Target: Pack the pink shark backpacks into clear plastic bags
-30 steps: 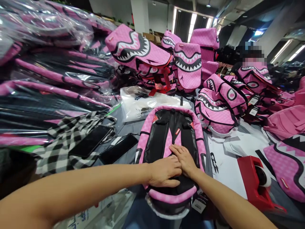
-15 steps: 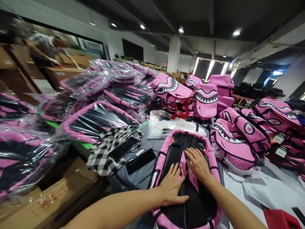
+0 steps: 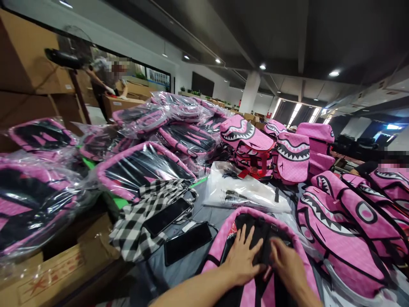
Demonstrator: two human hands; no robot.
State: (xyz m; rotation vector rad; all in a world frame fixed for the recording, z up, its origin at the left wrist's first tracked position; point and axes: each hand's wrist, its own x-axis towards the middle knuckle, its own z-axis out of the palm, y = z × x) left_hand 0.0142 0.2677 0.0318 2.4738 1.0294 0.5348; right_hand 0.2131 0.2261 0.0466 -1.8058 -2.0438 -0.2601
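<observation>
The backpack (image 3: 266, 232) lies at the lower centre of the frame, black panel up; its near end is cut off by the bottom edge, and both hands hide part of the panel. The right hand (image 3: 286, 264) is blurred, its fingers curled over the panel; whether it pinches anything cannot be told. Upper left, a co-worker (image 3: 107, 81) is partly covered by a fan (image 3: 65, 59). Lettering on the printed plastic (image 3: 246, 194), just beyond the backpack's far end, is mostly illegible.

Left of the backpack lie a near phone (image 3: 188, 243) and, partly on a checked cloth (image 3: 131, 230), a far phone (image 3: 168, 215). Wrapped backpacks (image 3: 143, 166) fill the left and centre-left; an opened carton (image 3: 51, 273) occupies the lower left. Shark-mouth backpacks (image 3: 338, 238) crowd the right side, close beside the work.

The left hand (image 3: 244, 258) is laid palm down, fingers spread, on the panel; both forearms enter from the bottom edge.
</observation>
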